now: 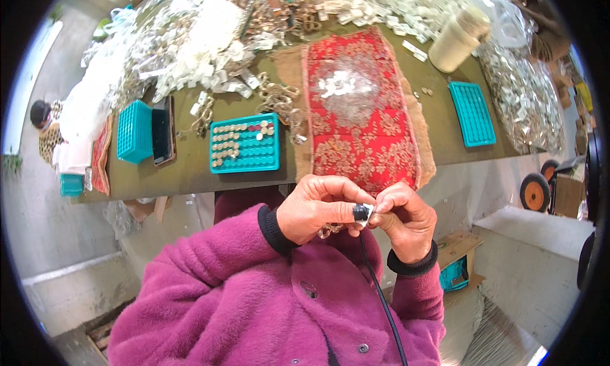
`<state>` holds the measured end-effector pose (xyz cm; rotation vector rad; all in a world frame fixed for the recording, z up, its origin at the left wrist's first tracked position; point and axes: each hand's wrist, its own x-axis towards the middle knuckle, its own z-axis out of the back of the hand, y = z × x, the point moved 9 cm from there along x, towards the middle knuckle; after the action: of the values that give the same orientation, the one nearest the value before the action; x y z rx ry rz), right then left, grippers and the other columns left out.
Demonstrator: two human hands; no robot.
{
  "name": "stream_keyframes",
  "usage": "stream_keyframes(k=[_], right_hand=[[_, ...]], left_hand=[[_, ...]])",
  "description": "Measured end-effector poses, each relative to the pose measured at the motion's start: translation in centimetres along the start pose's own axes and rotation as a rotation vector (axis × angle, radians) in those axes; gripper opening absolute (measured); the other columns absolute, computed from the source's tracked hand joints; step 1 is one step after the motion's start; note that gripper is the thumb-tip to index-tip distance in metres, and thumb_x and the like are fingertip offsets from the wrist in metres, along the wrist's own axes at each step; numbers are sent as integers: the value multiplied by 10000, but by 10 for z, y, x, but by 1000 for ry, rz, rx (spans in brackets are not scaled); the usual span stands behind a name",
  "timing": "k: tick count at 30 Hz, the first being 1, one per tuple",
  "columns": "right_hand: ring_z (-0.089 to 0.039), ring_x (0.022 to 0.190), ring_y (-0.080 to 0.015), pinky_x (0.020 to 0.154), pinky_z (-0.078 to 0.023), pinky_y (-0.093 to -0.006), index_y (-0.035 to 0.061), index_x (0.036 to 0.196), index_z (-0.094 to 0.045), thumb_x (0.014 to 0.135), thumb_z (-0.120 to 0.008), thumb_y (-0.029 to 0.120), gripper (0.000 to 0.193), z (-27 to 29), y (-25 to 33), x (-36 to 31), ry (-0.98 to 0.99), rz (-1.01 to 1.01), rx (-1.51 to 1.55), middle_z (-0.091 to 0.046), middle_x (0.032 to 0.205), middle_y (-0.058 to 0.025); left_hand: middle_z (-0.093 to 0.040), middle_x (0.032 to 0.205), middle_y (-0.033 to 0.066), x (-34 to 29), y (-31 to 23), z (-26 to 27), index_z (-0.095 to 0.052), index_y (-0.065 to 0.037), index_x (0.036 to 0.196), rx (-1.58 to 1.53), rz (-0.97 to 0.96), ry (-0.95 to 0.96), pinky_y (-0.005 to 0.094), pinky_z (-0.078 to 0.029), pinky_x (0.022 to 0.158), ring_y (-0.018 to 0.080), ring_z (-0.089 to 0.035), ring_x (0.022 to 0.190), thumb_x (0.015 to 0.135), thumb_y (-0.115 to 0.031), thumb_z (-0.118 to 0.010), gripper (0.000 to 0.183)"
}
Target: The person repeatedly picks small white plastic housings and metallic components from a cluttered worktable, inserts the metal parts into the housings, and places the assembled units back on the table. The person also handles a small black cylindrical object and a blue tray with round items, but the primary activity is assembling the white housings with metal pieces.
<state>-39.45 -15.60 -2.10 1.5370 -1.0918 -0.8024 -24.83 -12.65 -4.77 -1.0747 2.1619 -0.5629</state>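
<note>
Both my hands meet in front of my chest, just off the table's front edge. My left hand (316,208) is closed in a pinch beside a small black cylindrical piece (361,212) and a small white tag (369,217). Below its fingers shows a gold-coloured chain (327,230), partly hidden. My right hand (405,221) is closed too, thumb and fingertips pinched at the tag's right edge. Down from the black piece runs a black cable (380,283), passing over my purple coat.
On the table lie a red floral cloth (356,143) with white bits, a teal tray (246,159) of small round pieces, another teal tray (471,115), stacked teal trays (133,132), a phone (164,131), a cream bottle (459,40) and heaps of tagged chains (190,45). Another person (47,128) is far left.
</note>
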Motion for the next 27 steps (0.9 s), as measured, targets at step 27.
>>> stream_keyframes(k=[27], right_hand=[[-670,768,-146,669,-510,-285,46,870,-744,772,-908,9,195,-206,-8,104,776,-171,-446,-697,857,-47]], left_hand=[[-736,1128,142,-120,-73,113,-675,45,1276,-144,-264,-92,344,-637,868,225,-761,969,1005,11,-682,274]])
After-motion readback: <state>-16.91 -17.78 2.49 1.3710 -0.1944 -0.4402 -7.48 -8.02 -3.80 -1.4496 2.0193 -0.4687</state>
